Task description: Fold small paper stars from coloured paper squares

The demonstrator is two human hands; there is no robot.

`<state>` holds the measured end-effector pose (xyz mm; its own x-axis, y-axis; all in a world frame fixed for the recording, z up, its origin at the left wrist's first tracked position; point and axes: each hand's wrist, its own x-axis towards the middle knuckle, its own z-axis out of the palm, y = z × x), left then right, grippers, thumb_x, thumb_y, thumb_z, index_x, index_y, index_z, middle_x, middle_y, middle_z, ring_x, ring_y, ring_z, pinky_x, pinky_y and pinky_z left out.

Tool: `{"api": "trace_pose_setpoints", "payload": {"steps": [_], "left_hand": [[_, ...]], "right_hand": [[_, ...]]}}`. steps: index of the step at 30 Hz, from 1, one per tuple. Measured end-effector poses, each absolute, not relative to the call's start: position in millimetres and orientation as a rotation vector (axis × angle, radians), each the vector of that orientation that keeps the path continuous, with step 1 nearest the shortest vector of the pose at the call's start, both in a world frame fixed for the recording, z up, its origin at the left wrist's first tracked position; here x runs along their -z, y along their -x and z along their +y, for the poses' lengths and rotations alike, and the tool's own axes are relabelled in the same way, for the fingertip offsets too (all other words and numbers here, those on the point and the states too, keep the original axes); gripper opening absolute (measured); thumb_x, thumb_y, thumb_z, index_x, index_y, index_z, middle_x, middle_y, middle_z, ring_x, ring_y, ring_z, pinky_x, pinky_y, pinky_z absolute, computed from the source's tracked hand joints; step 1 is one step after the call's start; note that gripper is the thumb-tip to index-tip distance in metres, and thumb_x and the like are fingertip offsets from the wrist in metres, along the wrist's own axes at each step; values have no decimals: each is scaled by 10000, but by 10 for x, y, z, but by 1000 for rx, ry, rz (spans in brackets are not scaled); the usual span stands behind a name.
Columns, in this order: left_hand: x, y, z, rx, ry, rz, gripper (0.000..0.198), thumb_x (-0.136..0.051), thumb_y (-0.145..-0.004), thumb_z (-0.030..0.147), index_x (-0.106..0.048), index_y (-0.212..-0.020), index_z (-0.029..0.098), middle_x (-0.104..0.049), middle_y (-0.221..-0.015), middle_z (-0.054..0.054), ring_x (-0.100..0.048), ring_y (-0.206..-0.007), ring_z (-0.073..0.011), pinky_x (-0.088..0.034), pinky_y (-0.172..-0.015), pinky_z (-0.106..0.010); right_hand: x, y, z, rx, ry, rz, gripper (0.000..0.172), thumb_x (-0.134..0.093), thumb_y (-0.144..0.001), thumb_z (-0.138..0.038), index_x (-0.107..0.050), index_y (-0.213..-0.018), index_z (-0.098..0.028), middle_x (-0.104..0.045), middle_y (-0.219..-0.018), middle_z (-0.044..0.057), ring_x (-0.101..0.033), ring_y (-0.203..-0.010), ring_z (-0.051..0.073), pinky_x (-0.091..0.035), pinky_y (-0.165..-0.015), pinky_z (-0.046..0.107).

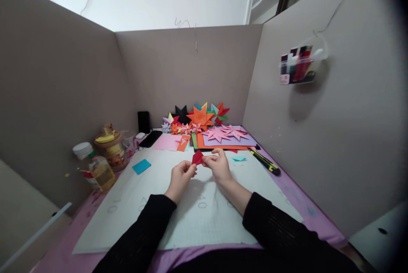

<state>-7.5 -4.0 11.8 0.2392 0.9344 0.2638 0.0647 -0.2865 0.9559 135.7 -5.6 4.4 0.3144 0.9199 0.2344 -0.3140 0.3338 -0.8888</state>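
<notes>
A small folded piece of red paper [197, 157] is held up above the white mat, pinched between both hands. My left hand [182, 176] grips its lower left edge with closed fingers. On its right side, my right hand [219, 166] pinches it between thumb and fingertips. Right of my right hand lies a folded turquoise paper piece [239, 159], and a sliver of red paper [233, 151] shows just behind that hand. A blue paper rectangle [141, 166] rests on the mat to the left.
Folded paper stars [200, 117] stand along the back wall, with pink stars [219, 133] on stacked coloured sheets. A yellow-black box cutter [264, 161] lies right. A bottle [97, 171], a brown tub [111, 150] and a phone [151, 139] are left. Grey partitions enclose three sides.
</notes>
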Motion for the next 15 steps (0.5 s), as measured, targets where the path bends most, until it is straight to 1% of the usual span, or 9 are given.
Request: {"api": "trace_pose_setpoints", "payload": {"steps": [3,7,11,12,15], "left_hand": [[-119,96,-14,-1188,-1529,957,278,-584,-731,411,-583,-692,136,-607,-580,-6,-557,-534,-109,-419,-533,-209],[-91,114,46,-1247,-1400,986,290,-603,-713,418,-579,-680,131,-606,-572,-4,-556,-520,-104,-430,-535,-213],[-59,83,46,-1251,-1357,921,292,-616,-706,417,-580,-695,127,-609,-591,-4,-568,-548,-106,-450,-559,-217],[-54,70,35,-1237,-1364,903,291,-615,-709,413,-584,-701,124,-610,-594,-6,-571,-557,-106,-453,-566,-217],[-46,39,5,-1161,-1386,895,293,-614,-710,409,-601,-716,116,-632,-619,-28,-591,-588,-117,-465,-585,-220]], "right_hand": [[-73,-1458,-10,-929,840,-817,438,-729,-596,-295,-364,-830,-229,-626,-581,-47,-589,-506,128,-486,-563,276],[-59,-1467,-1,-857,865,-722,326,-710,-611,-301,-454,-788,-204,-592,-599,-46,-566,-547,103,-456,-572,238],[24,-1250,-66,-1123,893,-945,288,-691,-626,-372,-571,-797,-173,-610,-705,0,-557,-596,113,-415,-523,220],[44,-1197,-76,-1167,896,-958,282,-672,-645,-390,-585,-789,-163,-615,-702,8,-550,-581,112,-405,-520,224],[78,-1140,-62,-1146,936,-907,275,-676,-634,-399,-568,-646,-147,-559,-552,-18,-474,-480,93,-363,-491,228]]}}
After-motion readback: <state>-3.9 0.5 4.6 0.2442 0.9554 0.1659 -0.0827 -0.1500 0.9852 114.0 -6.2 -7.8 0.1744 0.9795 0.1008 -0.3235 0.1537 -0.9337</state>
